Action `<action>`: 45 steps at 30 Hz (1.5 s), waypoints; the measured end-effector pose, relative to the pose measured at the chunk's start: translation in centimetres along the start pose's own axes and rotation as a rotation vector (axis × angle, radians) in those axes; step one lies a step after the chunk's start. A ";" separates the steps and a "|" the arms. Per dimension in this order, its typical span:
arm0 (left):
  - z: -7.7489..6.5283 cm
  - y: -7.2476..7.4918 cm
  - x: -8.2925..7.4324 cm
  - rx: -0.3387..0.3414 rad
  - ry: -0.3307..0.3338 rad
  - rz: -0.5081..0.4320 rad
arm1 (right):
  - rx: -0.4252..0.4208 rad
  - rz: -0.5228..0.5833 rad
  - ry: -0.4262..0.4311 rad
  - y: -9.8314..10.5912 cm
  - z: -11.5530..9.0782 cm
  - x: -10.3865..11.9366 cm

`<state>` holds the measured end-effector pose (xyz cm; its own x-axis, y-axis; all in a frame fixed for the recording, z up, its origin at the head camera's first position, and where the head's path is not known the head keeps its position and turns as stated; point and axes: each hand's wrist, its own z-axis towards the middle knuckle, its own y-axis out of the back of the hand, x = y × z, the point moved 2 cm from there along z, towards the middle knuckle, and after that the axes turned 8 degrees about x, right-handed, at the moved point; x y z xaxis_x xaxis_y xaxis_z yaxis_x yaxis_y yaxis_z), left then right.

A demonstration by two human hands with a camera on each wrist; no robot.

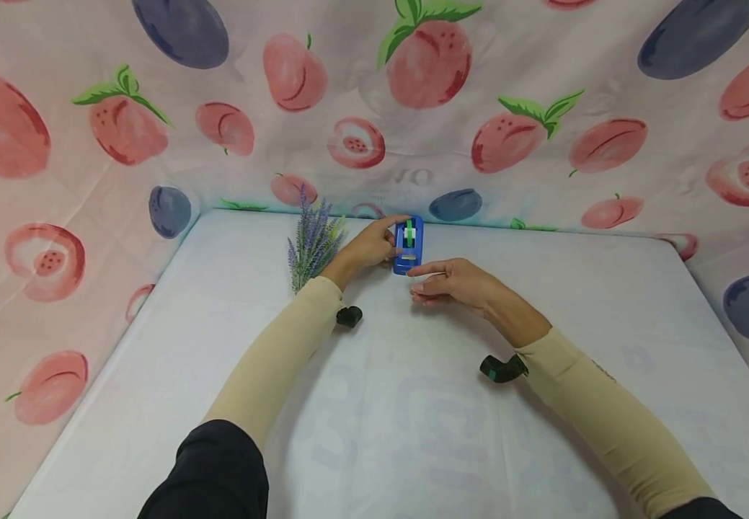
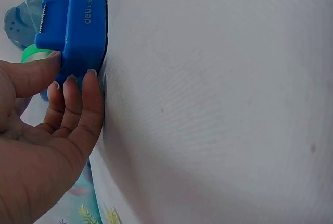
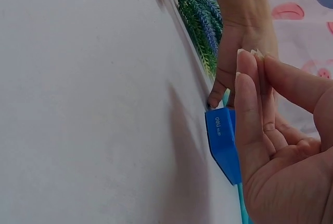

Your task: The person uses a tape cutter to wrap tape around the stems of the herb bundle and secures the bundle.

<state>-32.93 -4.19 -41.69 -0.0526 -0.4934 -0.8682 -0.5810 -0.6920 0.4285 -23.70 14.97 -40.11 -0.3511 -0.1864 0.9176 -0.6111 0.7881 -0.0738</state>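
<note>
A blue tape dispenser (image 1: 418, 246) with a green-cored roll (image 1: 409, 232) sits near the table's back edge. My left hand (image 1: 369, 245) grips its left side. In the left wrist view, the thumb lies by the roll and the other fingertips bear on the blue body (image 2: 87, 31), near its toothed cutter (image 2: 43, 18). My right hand (image 1: 463, 285) hovers just off the dispenser's near end, index finger extended and thumb apart below it. The right wrist view shows its fingers (image 3: 248, 114) raised in front of the dispenser (image 3: 220, 133), overlapping it and the left hand.
A bunch of artificial lavender (image 1: 312, 245) lies to the left of the dispenser, beside the left wrist. White cloth covers the table (image 1: 400, 404). Fruit-printed cloth (image 1: 413, 130) hangs right behind its back edge. Black wrist devices (image 1: 502, 369) stick out beneath both forearms.
</note>
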 end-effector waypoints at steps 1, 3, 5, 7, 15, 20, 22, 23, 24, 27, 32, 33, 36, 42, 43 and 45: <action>0.0 0.0 0.0 0.000 0.002 -0.001 | 0.000 0.006 -0.001 0.0 0.0 0.0; 0.0 0.0 0.0 0.002 0.003 -0.007 | -0.001 0.019 -0.004 0.0 0.0 0.0; 0.0 0.0 0.1 0.005 0.001 -0.014 | 0.004 0.030 -0.008 -0.1 0.0 -0.1; 0.1 0.0 0.1 0.008 0.000 -0.018 | 0.014 0.033 -0.009 -0.2 0.0 -0.2; 0.1 0.0 0.3 0.004 -0.005 -0.015 | 0.026 0.023 0.000 -0.3 -0.1 -0.4; 0.1 0.0 0.3 -0.002 -0.008 -0.001 | 0.032 0.025 0.006 -0.2 -0.2 -0.7; 0.1 0.0 0.3 0.000 -0.008 0.000 | 0.033 0.030 0.008 -0.2 -0.2 -0.7; 0.1 0.0 0.3 0.001 -0.010 -0.003 | 0.035 0.036 0.008 -0.3 -0.3 -0.7; 0.1 0.0 0.3 0.002 -0.009 -0.006 | 0.041 0.036 0.010 -0.3 -0.3 -0.8; 0.1 0.1 0.3 0.005 -0.007 -0.012 | 0.052 0.038 0.013 -0.5 -0.3 -1.0; 0.2 0.2 0.3 0.005 -0.007 -0.013 | 0.060 0.055 0.015 -0.9 -0.3 -1.2; 0.2 0.2 0.3 0.005 -0.009 -0.012 | 0.059 0.056 0.016 -1.0 -0.4 -1.2; 0.2 0.2 0.3 0.002 -0.013 -0.007 | 0.049 0.050 0.017 -1.2 -0.5 -1.3; 0.2 0.1 0.4 0.001 -0.020 -0.019 | 0.051 0.055 0.013 -1.5 -0.5 -1.8; 0.3 0.1 0.4 0.001 -0.021 -0.021 | 0.053 0.061 0.012 -1.5 -0.5 -1.8; 0.3 0.1 0.4 -0.001 -0.023 -0.018 | 0.048 0.076 0.008 -1.6 -0.6 -1.9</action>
<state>-33.23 -4.35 -42.06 -0.0607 -0.4684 -0.8814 -0.5812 -0.7013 0.4127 -21.64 14.37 -41.51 -0.3925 -0.1222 0.9116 -0.6159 0.7710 -0.1619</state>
